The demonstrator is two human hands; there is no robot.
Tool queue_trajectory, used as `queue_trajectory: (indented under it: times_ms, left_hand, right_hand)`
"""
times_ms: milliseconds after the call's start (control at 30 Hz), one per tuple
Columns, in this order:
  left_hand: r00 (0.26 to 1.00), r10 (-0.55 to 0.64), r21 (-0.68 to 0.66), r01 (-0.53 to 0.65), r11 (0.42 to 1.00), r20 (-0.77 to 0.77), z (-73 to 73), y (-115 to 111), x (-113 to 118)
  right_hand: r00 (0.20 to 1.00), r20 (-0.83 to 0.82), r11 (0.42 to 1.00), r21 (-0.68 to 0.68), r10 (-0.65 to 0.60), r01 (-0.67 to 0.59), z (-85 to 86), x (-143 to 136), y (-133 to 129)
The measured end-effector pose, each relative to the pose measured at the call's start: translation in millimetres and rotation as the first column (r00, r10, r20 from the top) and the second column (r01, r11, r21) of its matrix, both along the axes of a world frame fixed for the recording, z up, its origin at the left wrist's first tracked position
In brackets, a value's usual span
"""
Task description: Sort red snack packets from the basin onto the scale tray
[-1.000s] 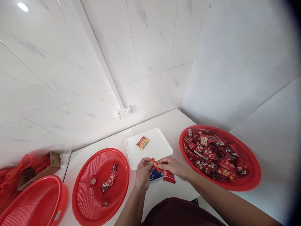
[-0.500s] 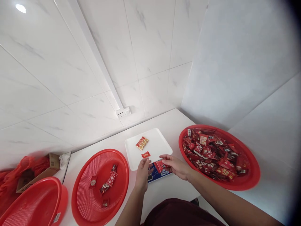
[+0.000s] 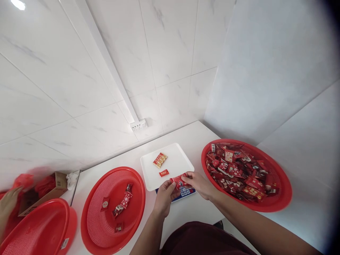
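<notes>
Both hands pinch one red snack packet [image 3: 178,181] by its two ends, over the near edge of a kitchen scale. My left hand [image 3: 166,197] grips its left end and my right hand [image 3: 196,182] its right end. The scale's white tray [image 3: 183,159] carries a red and yellow packet [image 3: 160,160] with round biscuits printed on it, and a small red packet [image 3: 164,173]. Below the packet in my hands, the blue keypad panel [image 3: 186,191] of the scale is partly covered by my fingers.
On the right a red basket [image 3: 288,194] is heaped with red packets. To the left, another red basket [image 3: 89,187] holds several packets. A third red basket [image 3: 69,221] stands farther left, by a cardboard box [image 3: 61,184] with red bags. Another person's hand [image 3: 9,202] is at the left edge.
My left hand has moved right and taken hold of the packet's left end, which my right hand alone held before. Another person's hand has come in at the left edge.
</notes>
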State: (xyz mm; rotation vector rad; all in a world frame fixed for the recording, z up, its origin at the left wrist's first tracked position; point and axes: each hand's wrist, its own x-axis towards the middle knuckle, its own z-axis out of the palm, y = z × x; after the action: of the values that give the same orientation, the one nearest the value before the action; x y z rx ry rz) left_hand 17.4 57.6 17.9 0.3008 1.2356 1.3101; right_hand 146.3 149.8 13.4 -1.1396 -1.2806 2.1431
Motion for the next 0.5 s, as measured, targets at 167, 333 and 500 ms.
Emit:
queue_trajectory:
  times_ms: [167,333,500]
  left_hand:
    - [0.999,-0.043,0.006,0.043,0.999,0.021,-6.7,5,4]
    - [0.992,0.118,-0.05,-0.116,0.992,0.047,-20.8,31,-4]
    - [0.971,0.235,-0.179,-0.238,0.955,-0.037,-25.2,49,-19]
  right_hand:
    - [0.999,0.053,1.0,0.03,-0.009,0.007,-5.6,3,-4]
    - [0.991,0.106,0.997,-0.013,-0.08,0.082,-15.6,25,-1]
    - [0.906,0.309,0.932,0.309,-0.288,0.191,-37.8,76,19]
